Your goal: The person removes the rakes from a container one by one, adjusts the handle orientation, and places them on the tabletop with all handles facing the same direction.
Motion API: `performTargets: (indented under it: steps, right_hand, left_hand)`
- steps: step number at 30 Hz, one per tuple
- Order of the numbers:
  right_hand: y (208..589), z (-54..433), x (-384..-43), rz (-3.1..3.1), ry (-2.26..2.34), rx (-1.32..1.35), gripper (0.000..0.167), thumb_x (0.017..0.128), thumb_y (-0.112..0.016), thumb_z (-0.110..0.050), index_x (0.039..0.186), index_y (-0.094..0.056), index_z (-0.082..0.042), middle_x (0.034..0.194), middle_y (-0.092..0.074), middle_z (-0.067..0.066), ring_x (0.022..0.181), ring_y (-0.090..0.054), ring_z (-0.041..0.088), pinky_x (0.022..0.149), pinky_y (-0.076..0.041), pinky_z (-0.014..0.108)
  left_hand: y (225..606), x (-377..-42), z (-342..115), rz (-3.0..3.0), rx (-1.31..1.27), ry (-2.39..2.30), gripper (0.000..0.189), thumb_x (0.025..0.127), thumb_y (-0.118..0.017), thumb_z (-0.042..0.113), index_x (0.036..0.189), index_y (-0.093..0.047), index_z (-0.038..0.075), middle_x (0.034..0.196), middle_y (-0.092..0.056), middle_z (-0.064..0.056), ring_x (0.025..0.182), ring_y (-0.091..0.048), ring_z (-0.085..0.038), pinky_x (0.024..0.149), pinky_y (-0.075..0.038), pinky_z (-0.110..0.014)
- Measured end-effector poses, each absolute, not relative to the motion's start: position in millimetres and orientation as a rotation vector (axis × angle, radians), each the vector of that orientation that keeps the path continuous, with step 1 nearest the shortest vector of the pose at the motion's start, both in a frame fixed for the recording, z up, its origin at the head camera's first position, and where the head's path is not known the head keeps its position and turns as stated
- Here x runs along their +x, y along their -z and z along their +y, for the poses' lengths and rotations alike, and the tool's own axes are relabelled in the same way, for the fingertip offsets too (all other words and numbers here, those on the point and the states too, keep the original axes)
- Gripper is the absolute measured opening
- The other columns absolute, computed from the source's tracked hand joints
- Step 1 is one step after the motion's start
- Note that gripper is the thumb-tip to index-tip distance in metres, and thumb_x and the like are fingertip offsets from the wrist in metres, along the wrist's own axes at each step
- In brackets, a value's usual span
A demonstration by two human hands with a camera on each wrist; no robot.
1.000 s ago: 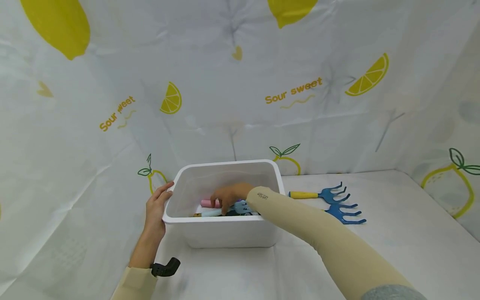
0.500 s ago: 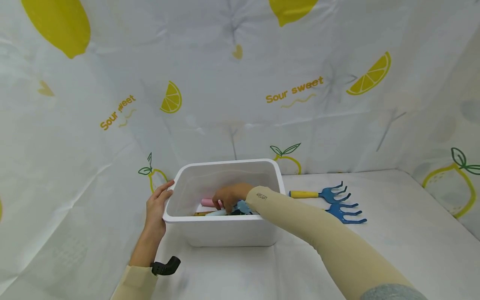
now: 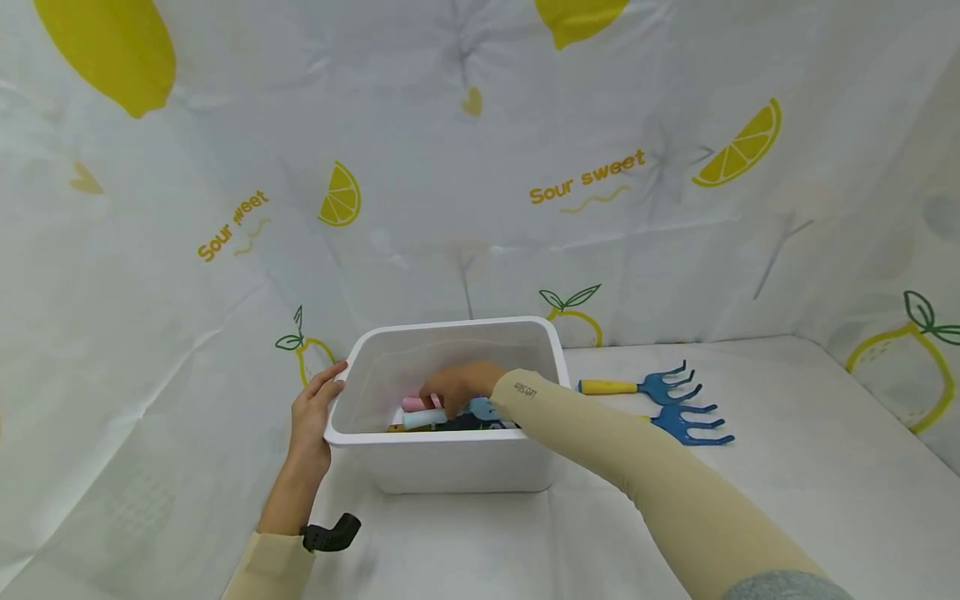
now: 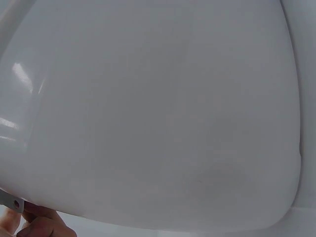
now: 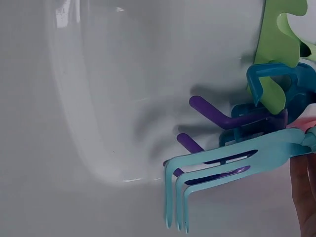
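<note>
A white plastic tub holds several garden hand tools. My left hand grips its left rim, fingers over the edge; in the left wrist view the tub's wall hides most of that hand. Down inside the tub, my right hand holds a light blue hand rake near where handle and head meet. Its pale handle points left and its tines point down in the right wrist view. Around it lie a purple-tined rake, a dark teal tool, a green tool and a pink handle.
Right of the tub, two blue hand rakes lie on the white-covered table: a rear rake with a yellow handle and a front rake, its handle mostly behind my sleeve. A lemon-print sheet hangs behind.
My right fingers have closed on the light blue hand rake, and its handle has risen slightly off the tools beneath. The left hand and the tub have stayed in place.
</note>
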State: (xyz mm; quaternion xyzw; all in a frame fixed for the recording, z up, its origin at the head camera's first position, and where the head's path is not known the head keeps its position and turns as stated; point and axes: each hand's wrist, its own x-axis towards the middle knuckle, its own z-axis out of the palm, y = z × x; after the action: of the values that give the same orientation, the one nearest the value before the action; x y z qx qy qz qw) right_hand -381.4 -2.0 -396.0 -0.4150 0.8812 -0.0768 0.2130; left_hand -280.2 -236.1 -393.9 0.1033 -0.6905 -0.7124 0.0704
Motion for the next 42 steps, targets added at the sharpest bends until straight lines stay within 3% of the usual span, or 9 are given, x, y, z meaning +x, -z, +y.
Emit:
performTargets:
  steps: [7, 19, 42]
  right_hand:
    - [390.1, -4.4, -382.6, 2.461, 0.236, -1.193, 0.032, 0.091, -0.077, -0.011, 0.121, -0.065, -0.013, 0.109, -0.064, 0.000, 0.096, -0.058, 0.016, 0.086, -0.052, 0.027]
    - [385.6, -6.9, -383.1, 2.446, 0.284, -1.211, 0.028, 0.091, -0.076, -0.010, 0.115, -0.065, -0.015, 0.107, -0.065, 0.001, 0.093, -0.059, 0.016, 0.083, -0.051, 0.025]
    - [372.1, -5.9, -386.1, 2.461, 0.285, -1.318, 0.031, 0.092, -0.069, -0.007, 0.121, -0.063, -0.015, 0.109, -0.069, 0.006, 0.091, -0.059, 0.016, 0.078, -0.050, 0.025]
  left_hand:
    - [394.2, -279.7, -236.5, -2.082, 0.305, 2.142, 0.044, 0.108, -0.048, 0.025, 0.151, -0.052, 0.018, 0.138, -0.054, 0.009, 0.116, -0.058, -0.011, 0.088, -0.055, -0.021]
    - [394.3, -279.5, -236.9, -2.086, 0.302, 2.145, 0.044, 0.108, -0.047, 0.024, 0.151, -0.052, 0.019, 0.140, -0.053, 0.008, 0.118, -0.059, -0.011, 0.089, -0.056, -0.021]
    - [393.9, -278.9, -237.4, -2.078, 0.302, 2.152, 0.043, 0.108, -0.047, 0.024, 0.151, -0.051, 0.018, 0.143, -0.051, 0.007, 0.123, -0.056, -0.014, 0.089, -0.055, -0.020]
